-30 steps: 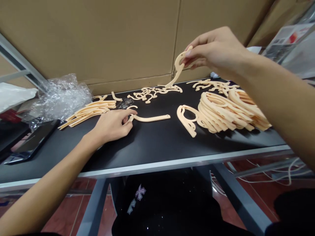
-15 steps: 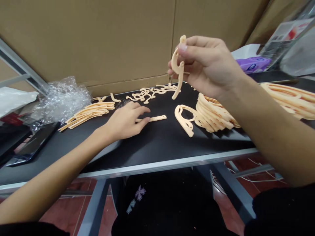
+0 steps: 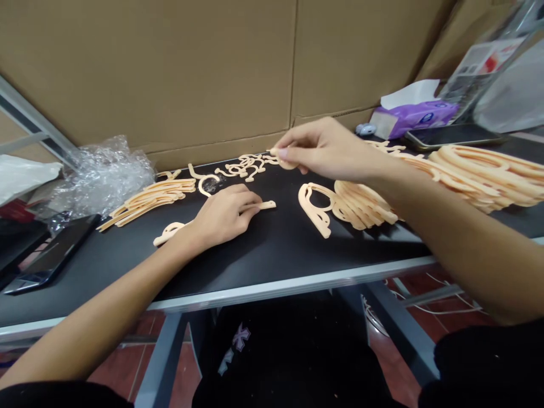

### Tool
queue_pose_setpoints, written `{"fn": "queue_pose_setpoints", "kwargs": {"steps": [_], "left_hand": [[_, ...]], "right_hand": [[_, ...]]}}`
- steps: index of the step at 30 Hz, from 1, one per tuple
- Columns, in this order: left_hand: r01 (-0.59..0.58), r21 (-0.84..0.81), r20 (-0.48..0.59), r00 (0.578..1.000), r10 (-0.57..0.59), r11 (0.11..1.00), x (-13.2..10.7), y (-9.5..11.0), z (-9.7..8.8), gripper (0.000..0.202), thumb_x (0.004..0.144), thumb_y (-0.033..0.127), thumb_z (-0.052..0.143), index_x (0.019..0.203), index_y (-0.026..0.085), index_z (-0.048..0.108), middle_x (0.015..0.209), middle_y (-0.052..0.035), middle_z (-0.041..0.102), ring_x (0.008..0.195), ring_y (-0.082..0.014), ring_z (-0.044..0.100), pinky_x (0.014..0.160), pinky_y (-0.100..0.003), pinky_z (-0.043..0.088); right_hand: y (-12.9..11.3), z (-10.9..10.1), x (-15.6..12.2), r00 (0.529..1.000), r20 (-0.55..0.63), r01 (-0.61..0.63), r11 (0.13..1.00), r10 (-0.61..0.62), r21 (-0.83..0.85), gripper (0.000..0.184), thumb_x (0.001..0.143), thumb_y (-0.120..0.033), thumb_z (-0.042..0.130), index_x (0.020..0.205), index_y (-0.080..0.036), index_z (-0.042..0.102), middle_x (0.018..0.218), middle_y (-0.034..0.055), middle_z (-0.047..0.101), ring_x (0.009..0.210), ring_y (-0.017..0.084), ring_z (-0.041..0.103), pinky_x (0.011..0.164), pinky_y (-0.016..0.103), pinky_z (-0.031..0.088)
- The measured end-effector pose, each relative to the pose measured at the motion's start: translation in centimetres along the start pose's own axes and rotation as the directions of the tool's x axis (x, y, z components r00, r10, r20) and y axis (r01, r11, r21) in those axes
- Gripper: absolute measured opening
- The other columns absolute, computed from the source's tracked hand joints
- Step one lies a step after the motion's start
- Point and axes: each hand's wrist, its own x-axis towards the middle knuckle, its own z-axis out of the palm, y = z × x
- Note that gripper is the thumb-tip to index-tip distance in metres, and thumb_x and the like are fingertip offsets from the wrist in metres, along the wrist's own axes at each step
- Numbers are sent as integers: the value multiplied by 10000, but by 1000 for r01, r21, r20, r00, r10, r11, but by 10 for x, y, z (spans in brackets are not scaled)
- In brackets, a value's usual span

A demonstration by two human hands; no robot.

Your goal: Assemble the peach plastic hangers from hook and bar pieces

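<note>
My left hand (image 3: 227, 215) is closed on a beige plastic hanger (image 3: 268, 205) lying on the black tabletop. The hanger's hook curves out behind the fingers, one looped arm shows beside my wrist, and its middle is covered by the hand. My right hand (image 3: 317, 150), raised over the far side of the table, pinches a beige hanger piece (image 3: 287, 164) between thumb and fingers; most of that piece is hidden. Behind and left of the right hand lies a loose heap of small curved hanger hooks (image 3: 244, 167). A folded hanger (image 3: 314, 209) rests below my right forearm, against a stack of hangers (image 3: 361, 207).
Straight hanger arms (image 3: 157, 195) are piled at left, before crumpled clear plastic (image 3: 106, 175). A dark phone (image 3: 53, 255) lies at far left. More hangers (image 3: 488, 170), a purple tissue pack (image 3: 416, 118) and another phone (image 3: 454, 136) are at right. Cardboard (image 3: 191, 73) walls off the back.
My right hand has come down and left with its piece, toward the hook heap. My left hand has closed round the hanger, whose hook and looped arm now show.
</note>
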Motion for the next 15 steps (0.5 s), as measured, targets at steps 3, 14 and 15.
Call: {"fn": "queue_pose_setpoints", "kwargs": {"steps": [3,14,15], "left_hand": [[-25,-5,-62,998,24,1000,-2,2,0,218,1017,208,616,1061,161,825,1077,-102,786,991,-267,739,881,-401,570],[-5,-28,-77,997,3,1000,-3,4,2,166,931,136,676,969,175,833,978,-70,795,873,-231,737,798,-359,551],[2,-42,-77,997,-5,999,-3,4,2,172,923,128,674,962,176,835,974,-68,795,874,-229,739,801,-357,556]], "right_hand": [[0,5,-3,998,65,16,956,4,-294,130,929,-216,700,941,-169,820,796,27,737,734,151,609,735,307,434],[-3,15,-10,927,370,170,814,59,-556,308,887,-93,565,991,-180,841,961,54,808,842,174,663,764,314,411],[-3,16,-10,923,378,173,810,64,-560,314,886,-93,560,998,-182,840,973,55,811,851,177,666,766,316,413]]}}
